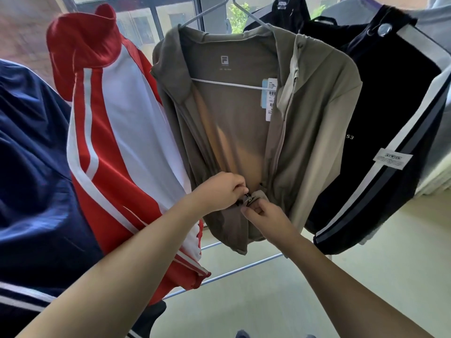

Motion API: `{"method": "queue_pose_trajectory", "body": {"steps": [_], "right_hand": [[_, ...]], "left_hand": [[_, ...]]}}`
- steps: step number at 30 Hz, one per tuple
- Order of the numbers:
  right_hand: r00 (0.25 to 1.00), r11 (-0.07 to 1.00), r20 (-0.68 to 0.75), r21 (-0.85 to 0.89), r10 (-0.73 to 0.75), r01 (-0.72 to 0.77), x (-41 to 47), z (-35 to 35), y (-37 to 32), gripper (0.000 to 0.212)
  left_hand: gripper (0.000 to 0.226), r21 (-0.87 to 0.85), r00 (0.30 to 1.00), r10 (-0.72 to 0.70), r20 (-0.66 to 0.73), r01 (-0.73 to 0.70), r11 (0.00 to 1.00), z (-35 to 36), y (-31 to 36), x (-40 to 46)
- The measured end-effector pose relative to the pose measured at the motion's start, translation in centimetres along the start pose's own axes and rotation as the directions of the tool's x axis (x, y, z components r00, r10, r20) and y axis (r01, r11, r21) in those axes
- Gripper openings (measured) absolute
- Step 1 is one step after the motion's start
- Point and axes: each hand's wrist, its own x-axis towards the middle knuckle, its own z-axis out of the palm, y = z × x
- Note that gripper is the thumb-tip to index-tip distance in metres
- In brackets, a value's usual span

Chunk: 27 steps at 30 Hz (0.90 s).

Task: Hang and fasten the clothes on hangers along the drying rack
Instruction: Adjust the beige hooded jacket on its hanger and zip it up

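Head view: olive jacket (317,118) is hung on the white hanger (227,83), front open above the fingers. Zipper base (249,200) is pinched by left hand (223,189) and right hand (264,215). Pin probably should be seated fully, hem kept taut, before anything's pulled up

My two arms come into view from the bottom edge, and both are bare from above the elbow down to the wrist; no sleeve, cuff or glove shows on either. My left hand (220,189) carries no ring, watch or band that I can see. My right hand (264,215) is just as plain, with short, unpainted nails. At the very bottom edge sits something blue-grey, perhaps my shoes (241,334), too cropped to tell.
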Motion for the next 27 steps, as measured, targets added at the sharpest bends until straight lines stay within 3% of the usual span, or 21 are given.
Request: {"method": "queue_pose_trajectory", "body": {"steps": [7,11,13,17,22,25,27], "right_hand": [[0.999,0.998,-0.035,-0.061,-0.02,0.018,0.2,-0.1,0.3,0.024],[0.997,0.941,-0.046,-0.337,-0.06,0.042,0.9,0.1,0.8,0.021],[0.997,0.927,-0.049,-0.374,-0.059,0.036,1.2,0.0,0.9,0.021],[0.999,0.965,0.011,-0.26,-0.046,0.047,1.0,-0.2,1.7,0.034],[0.991,0.987,0.124,-0.147,-0.048,0.066,0.3,-0.5,2.1,0.029],[0.989,0.996,0.147,-0.088,0.005,0.008,0.4,-0.3,2.9,0.023],[0.989,0.996,0.137,0.051,0.062,-0.069,0.4,-0.3,3.1,0.02]], "left_hand": [[0.022,-0.035,1.0,-0.01,0.011,0.011,0.999,-0.8,0.2,0.7],[0.026,-0.041,0.999,-0.035,0.02,0.036,0.999,-1.2,0.5,0.9],[0.031,-0.068,0.999,-0.048,0.018,0.049,0.996,-1.5,0.5,1.0],[0.032,-0.052,0.999,-0.037,0.018,0.038,0.998,-1.7,0.5,1.2],[0.02,0.148,0.997,0.06,0.045,-0.066,0.987,-1.0,0.2,1.4],[0.021,0.138,0.998,0.056,0.03,-0.059,0.989,-0.2,-0.1,1.3],[0.021,0.081,1.0,0.023,0.008,-0.024,0.996,-0.2,-0.3,1.2]]}}
